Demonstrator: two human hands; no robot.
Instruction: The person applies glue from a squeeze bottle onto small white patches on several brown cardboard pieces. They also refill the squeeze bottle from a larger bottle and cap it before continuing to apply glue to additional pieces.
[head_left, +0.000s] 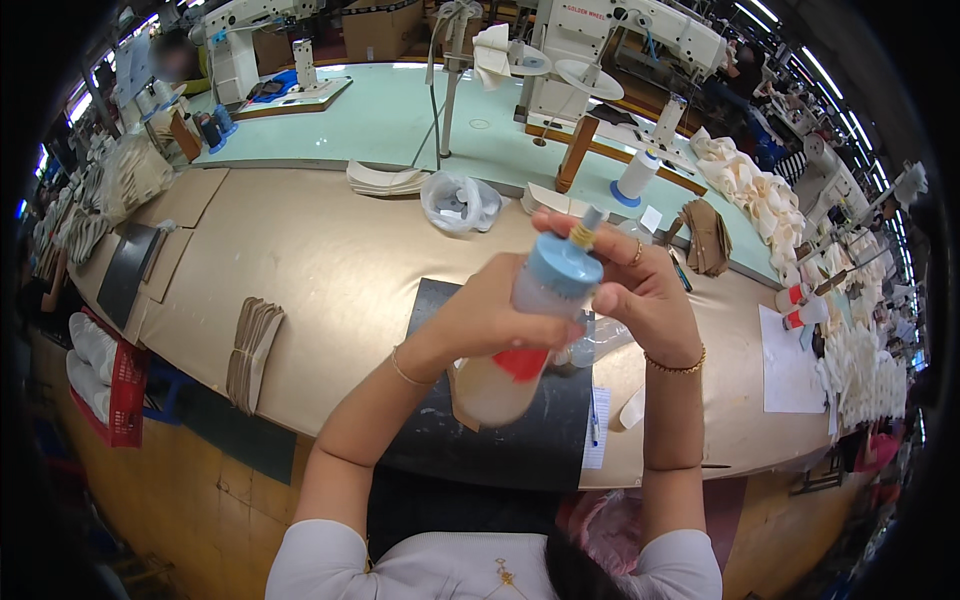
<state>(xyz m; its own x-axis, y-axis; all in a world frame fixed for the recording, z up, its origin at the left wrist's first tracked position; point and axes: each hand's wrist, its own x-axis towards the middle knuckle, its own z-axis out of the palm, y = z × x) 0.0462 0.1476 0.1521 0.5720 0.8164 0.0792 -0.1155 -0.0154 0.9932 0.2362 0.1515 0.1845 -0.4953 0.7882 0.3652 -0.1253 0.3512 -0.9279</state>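
Observation:
Tilted over the table in front of me is a translucent plastic bottle (497, 388) with a red band, a light blue cap (566, 268) and a narrow grey tip with yellowish wrapping at its base. My left hand (492, 312) is wrapped round the bottle's body below the cap. At the cap is my right hand (655, 290), its fingers passing behind the tip and its thumb at the cap's side. Part of the bottle is hidden by my left fingers. Beneath the bottle lies a black mat (480, 450).
A tied stack of brown pieces (254, 355) lies at left, a clear plastic bag (462, 203) toward the back. Sewing machines (570, 70) stand on the pale green table beyond. White paper (790, 365) and red-and-white bottles (806, 314) are at right, a red crate (127, 395) at lower left.

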